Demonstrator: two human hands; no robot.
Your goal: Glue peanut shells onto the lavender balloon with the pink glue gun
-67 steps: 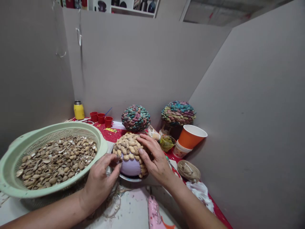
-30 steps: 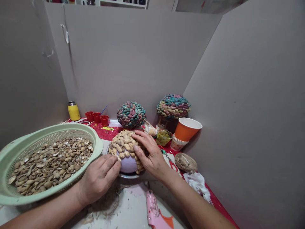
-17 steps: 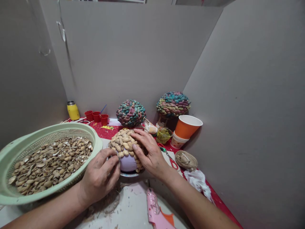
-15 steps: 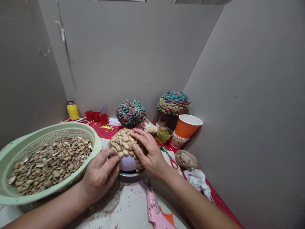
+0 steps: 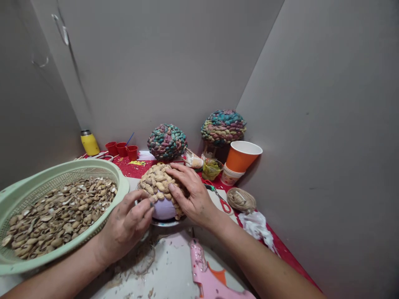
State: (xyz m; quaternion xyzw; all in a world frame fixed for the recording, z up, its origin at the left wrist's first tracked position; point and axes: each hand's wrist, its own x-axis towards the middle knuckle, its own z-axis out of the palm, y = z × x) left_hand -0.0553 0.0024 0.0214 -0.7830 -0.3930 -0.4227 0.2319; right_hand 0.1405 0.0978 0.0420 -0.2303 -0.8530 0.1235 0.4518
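Note:
A purple ball [image 5: 163,209] partly covered with stuck-on peanut shells [image 5: 155,178] sits in a metal dish [image 5: 168,223] before me. My right hand [image 5: 190,197] lies over its right side, fingers spread flat on the shells. My left hand [image 5: 126,226] is at the ball's lower left edge, fingertips pinched together against the shell row; I cannot make out what they pinch.
A green colander [image 5: 18,265] full of loose shells is at the left. Behind stand two painted shell balls [image 5: 167,142], [image 5: 223,126], an orange cup [image 5: 242,157], red cups [image 5: 121,149] and a yellow bottle [image 5: 89,143]. Scissors [image 5: 220,200], twine [image 5: 241,200] and a pink glue gun [image 5: 208,278] lie nearby.
Both hands have stayed on the ball; my left fingertips shifted slightly along the lower shell row. The view has tipped downward a little.

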